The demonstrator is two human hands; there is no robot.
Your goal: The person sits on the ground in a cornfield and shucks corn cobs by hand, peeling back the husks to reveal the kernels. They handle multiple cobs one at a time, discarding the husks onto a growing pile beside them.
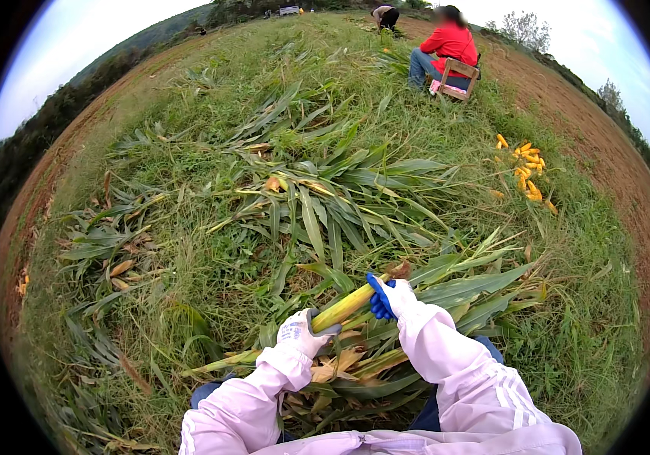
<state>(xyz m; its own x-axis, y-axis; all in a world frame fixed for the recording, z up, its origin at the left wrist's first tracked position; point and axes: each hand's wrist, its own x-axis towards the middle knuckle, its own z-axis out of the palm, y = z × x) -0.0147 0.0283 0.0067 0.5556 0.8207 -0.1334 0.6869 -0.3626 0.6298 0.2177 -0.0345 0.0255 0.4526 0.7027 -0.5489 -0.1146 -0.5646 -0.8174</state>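
An ear of corn (343, 310) in its yellow-green husk lies slantwise between my two gloved hands. My left hand (306, 334), in a white glove with a grey palm, grips its lower left end. At the upper right end, beside the brown silk (399, 271), my right hand (390, 297) closes around the tip in a white and blue glove. Cut corn stalks with long green leaves (473, 284) spread beneath and to the right of the ear. Dry pale husks (339, 364) lie below it, between my knees.
Husked yellow cobs (530, 165) lie in a loose heap at the right. More felled stalks (325, 193) cover the grass ahead. A person in a red jacket (451, 44) sits on a wooden chair (457, 79); another person (386, 18) bends over farther back. Bare soil (592, 125) borders the right side.
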